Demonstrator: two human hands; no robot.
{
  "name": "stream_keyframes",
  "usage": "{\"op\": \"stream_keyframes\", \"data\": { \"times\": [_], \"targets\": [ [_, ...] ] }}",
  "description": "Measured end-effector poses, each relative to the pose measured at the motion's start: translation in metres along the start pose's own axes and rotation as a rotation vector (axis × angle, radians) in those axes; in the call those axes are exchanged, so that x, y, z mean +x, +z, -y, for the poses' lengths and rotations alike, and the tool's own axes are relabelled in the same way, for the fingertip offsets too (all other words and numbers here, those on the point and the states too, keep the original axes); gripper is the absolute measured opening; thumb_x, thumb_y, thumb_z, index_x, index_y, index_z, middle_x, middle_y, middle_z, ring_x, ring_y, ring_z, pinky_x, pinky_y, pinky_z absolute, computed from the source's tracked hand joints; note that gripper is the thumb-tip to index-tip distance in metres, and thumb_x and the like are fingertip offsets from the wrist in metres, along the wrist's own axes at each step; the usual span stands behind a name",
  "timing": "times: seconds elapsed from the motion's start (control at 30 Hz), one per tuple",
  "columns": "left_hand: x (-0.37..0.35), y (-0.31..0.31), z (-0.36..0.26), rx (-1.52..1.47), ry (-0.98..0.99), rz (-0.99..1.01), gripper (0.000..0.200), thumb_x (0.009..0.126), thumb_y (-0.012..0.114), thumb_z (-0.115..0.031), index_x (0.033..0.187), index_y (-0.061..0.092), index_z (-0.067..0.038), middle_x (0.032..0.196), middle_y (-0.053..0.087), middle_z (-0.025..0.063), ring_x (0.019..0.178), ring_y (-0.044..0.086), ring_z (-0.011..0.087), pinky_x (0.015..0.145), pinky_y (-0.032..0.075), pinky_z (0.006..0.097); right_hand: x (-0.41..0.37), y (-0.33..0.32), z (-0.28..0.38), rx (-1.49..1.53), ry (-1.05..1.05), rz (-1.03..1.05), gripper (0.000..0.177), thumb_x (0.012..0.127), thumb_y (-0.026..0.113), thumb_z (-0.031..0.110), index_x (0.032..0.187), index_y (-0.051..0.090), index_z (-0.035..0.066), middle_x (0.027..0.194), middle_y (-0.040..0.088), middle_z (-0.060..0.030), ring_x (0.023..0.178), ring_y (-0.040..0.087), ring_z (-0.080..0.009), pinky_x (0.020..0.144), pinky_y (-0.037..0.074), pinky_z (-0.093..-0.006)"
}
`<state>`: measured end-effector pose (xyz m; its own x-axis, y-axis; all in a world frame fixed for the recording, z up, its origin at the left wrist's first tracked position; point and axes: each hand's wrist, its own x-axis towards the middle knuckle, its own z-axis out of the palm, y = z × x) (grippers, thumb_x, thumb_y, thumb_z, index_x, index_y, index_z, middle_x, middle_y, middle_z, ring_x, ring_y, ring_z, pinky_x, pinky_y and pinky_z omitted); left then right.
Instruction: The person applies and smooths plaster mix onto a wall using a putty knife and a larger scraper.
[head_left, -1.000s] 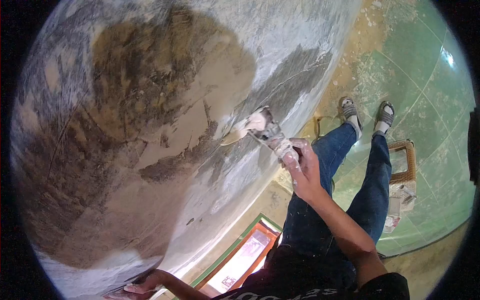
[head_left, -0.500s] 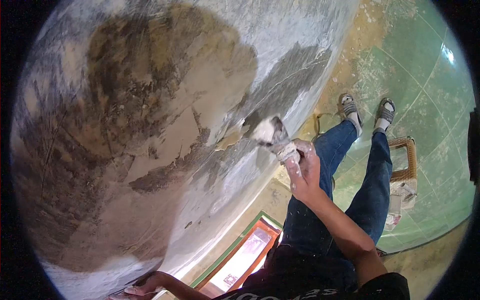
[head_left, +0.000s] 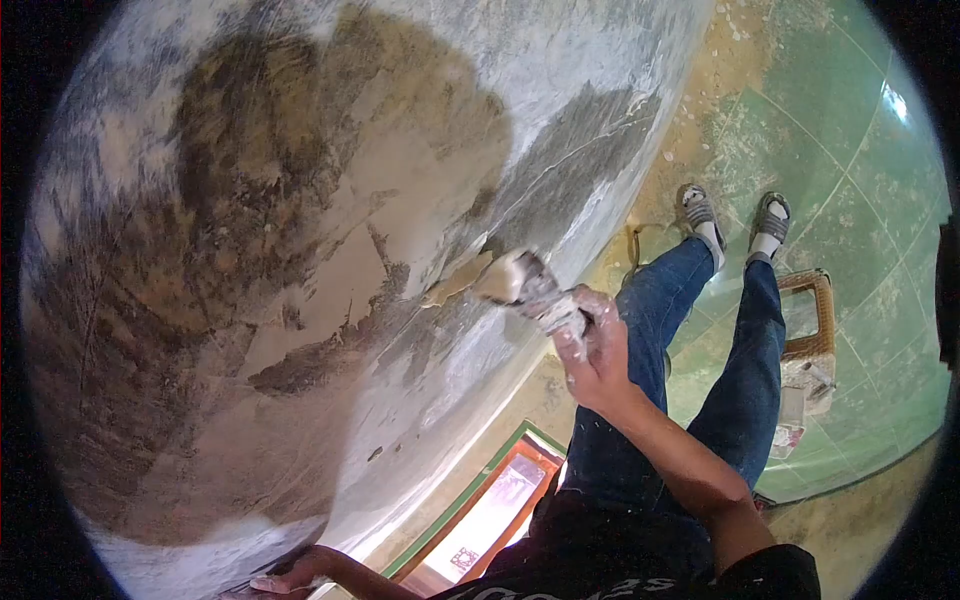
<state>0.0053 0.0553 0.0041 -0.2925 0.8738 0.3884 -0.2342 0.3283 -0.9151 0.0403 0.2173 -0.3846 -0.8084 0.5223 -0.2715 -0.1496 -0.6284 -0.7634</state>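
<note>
My right hand [head_left: 592,345], smeared with white putty, is closed round the handle of a putty knife [head_left: 538,290]. White putty coats the knife's blade, which overlaps the wall [head_left: 450,370] close to a pale, raised putty patch [head_left: 457,280]. Low at the left edge of the view is my left hand [head_left: 292,574], fingers curled beside a dark edge and partly cut off by the frame. What it grips there I cannot tell. Brown, damp-looking patches with rough, flaking borders spread over the grey-white wall.
My legs in jeans [head_left: 740,370] stand on a green tiled floor [head_left: 850,130] dusted with white spots. A brown-framed stool [head_left: 808,315] with small items on it is beside them. An orange-framed doorway [head_left: 490,515] shows at the bottom.
My right hand and the putty knife have moved a little left and down along the wall, and the blade has turned. My left hand stays about where it was.
</note>
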Motion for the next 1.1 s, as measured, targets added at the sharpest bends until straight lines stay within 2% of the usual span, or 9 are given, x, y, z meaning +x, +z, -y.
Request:
{"op": "stream_keyframes", "data": {
  "times": [0.13,0.2,0.3,0.43,0.77,0.8,0.93,1.03,1.1],
  "targets": [
    [0.003,0.002,-0.005,0.010,0.018,-0.018,0.040,0.103,0.038,-0.030,0.127,0.047,0.000,0.129,0.046,0.0266,0.117,0.049,0.0455,0.091,0.043,0.0581,0.004,0.000,0.003,-0.078,0.031,0.097,0.029,0.090,0.060,0.010,0.114,0.050,-0.002,0.090,0.059,-0.0127,0.073,0.056,-0.0164,0.064,0.047,-0.0299],
    [0.003,0.001,-0.002,0.014,0.027,-0.024,0.041,0.102,0.038,-0.031,0.127,0.048,0.000,0.128,0.046,0.0266,0.116,0.050,0.0456,0.090,0.044,0.0582,0.005,0.002,-0.005,-0.066,0.033,-0.081,0.031,0.089,0.061,0.008,0.115,0.049,-0.001,0.092,0.057,-0.0130,0.077,0.056,-0.0176,0.064,0.046,-0.0305],
    [0.004,-0.001,-0.009,0.023,0.043,-0.030,0.041,0.102,0.039,-0.031,0.126,0.048,0.001,0.127,0.047,0.0265,0.115,0.050,0.0456,0.090,0.044,0.0585,0.006,-0.006,-0.007,-0.063,-0.010,-0.066,0.031,0.088,0.062,0.006,0.116,0.049,0.001,0.094,0.056,-0.0135,0.080,0.056,-0.0186,0.065,0.046,-0.0300],
    [0.006,0.001,-0.006,0.032,0.067,-0.037,0.041,0.102,0.040,-0.032,0.124,0.049,0.001,0.125,0.049,0.0264,0.114,0.051,0.0457,0.089,0.044,0.0588,0.000,-0.009,-0.002,-0.162,0.018,0.130,0.038,0.082,0.066,0.004,0.115,0.049,0.001,0.100,0.055,-0.0174,0.083,0.059,-0.0262,0.067,0.049,-0.0328],
    [0.014,0.003,-0.005,0.058,0.119,-0.063,0.043,0.100,0.042,-0.034,0.121,0.052,0.002,0.120,0.052,0.0262,0.111,0.053,0.0460,0.086,0.044,0.0596,0.023,-0.013,-0.010,-0.240,-0.100,-0.022,0.033,0.084,0.062,0.000,0.114,0.048,0.003,0.100,0.056,-0.0176,0.084,0.055,-0.0228,0.072,0.045,-0.0323],
    [0.012,0.003,-0.005,0.062,0.125,-0.066,0.043,0.100,0.042,-0.034,0.121,0.052,0.002,0.119,0.052,0.0262,0.111,0.053,0.0460,0.086,0.044,0.0597,0.023,-0.014,-0.012,-0.171,-0.092,-0.031,0.042,0.080,0.066,-0.001,0.117,0.047,0.005,0.102,0.053,-0.0188,0.088,0.057,-0.0302,0.072,0.048,-0.0354],
    [0.014,0.001,-0.011,0.069,0.146,-0.075,0.044,0.100,0.043,-0.035,0.119,0.053,0.003,0.117,0.054,0.0261,0.110,0.054,0.0461,0.085,0.044,0.0601,0.021,-0.017,-0.017,-0.175,-0.092,0.031,0.041,0.081,0.065,0.000,0.117,0.047,0.006,0.101,0.053,-0.0182,0.086,0.057,-0.0293,0.072,0.048,-0.0351],
    [0.017,0.002,-0.013,0.076,0.162,-0.086,0.045,0.099,0.044,-0.036,0.118,0.054,0.003,0.116,0.055,0.0261,0.109,0.054,0.0462,0.084,0.045,0.0603,0.020,-0.011,-0.017,-0.176,-0.152,0.065,0.035,0.087,0.060,0.000,0.118,0.044,0.002,0.105,0.055,-0.0148,0.088,0.053,-0.0194,0.076,0.043,-0.0314],
    [0.007,0.007,0.005,0.100,0.162,-0.097,0.044,0.100,0.045,-0.035,0.116,0.055,0.004,0.113,0.055,0.0271,0.104,0.055,0.0459,0.082,0.044,0.0592,0.022,-0.010,-0.015,-0.124,-0.019,0.023,0.032,0.089,0.057,0.001,0.119,0.044,0.001,0.104,0.055,-0.0139,0.089,0.054,-0.0190,0.078,0.043,-0.0324]
  ]
}}
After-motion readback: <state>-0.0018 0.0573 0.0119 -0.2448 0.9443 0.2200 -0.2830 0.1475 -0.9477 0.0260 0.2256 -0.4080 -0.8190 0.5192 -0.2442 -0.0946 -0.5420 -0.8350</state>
